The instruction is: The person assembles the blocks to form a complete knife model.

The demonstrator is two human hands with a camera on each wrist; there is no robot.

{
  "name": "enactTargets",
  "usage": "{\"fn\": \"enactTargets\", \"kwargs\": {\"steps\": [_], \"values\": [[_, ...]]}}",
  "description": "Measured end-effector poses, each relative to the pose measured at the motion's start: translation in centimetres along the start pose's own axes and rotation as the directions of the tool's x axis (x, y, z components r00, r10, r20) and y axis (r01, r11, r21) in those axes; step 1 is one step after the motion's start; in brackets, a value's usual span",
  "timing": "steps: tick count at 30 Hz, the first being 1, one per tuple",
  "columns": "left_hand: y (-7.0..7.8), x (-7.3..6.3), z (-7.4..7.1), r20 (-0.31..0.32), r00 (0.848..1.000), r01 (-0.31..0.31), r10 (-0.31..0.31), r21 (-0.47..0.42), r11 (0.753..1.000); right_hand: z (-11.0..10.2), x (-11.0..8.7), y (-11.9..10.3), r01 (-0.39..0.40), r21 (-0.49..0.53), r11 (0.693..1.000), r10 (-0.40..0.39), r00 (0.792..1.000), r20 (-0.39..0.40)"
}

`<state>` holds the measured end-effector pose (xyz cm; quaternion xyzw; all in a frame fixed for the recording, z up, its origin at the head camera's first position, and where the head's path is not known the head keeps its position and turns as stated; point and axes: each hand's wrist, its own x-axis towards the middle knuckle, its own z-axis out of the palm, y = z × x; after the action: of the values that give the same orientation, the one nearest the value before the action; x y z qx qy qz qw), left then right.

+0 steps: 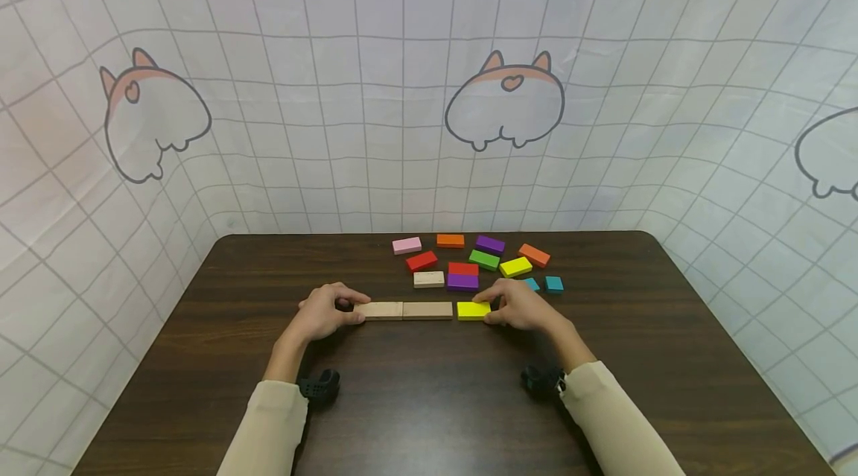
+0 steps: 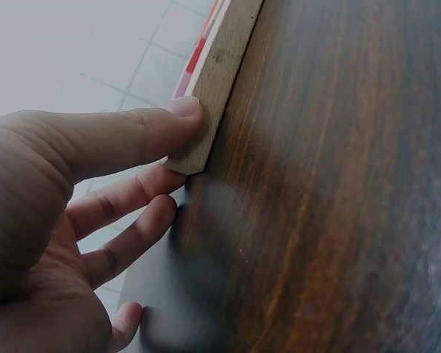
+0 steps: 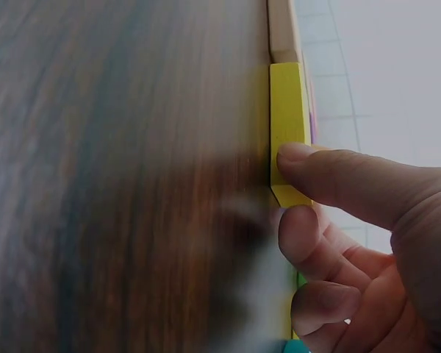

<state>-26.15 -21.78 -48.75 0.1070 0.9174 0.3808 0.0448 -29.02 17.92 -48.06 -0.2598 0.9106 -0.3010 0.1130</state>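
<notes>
Two plain wooden blocks lie end to end in a row on the dark table. My left hand (image 1: 326,311) pinches the outer end of the left wooden block (image 1: 382,310), thumb on its near side, as the left wrist view shows. The right wooden block (image 1: 427,310) continues the row. Just beyond its right end, across a narrow gap in the head view, lies a yellow block (image 1: 473,311). The right hand (image 1: 519,305) holds this yellow block by its right end, with the thumb (image 3: 298,152) against its near face.
Behind the row several coloured blocks are scattered, among them a pink block (image 1: 407,246), a green block (image 1: 485,260), a purple block (image 1: 462,282) and another wooden block (image 1: 429,279). A small blue block (image 1: 553,284) lies right of them. A white gridded curtain (image 1: 402,185) hangs behind the table (image 1: 429,401).
</notes>
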Motion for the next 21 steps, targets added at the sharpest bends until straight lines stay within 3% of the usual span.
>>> {"fn": "enactTargets", "kwargs": {"steps": [21], "values": [[-0.08, 0.15, 0.15, -0.004, 1.000, 0.005, -0.005, 0.000, 1.000, 0.52, 0.81, -0.63, -0.041, 0.006, 0.999, 0.041, 0.999, -0.009]]}}
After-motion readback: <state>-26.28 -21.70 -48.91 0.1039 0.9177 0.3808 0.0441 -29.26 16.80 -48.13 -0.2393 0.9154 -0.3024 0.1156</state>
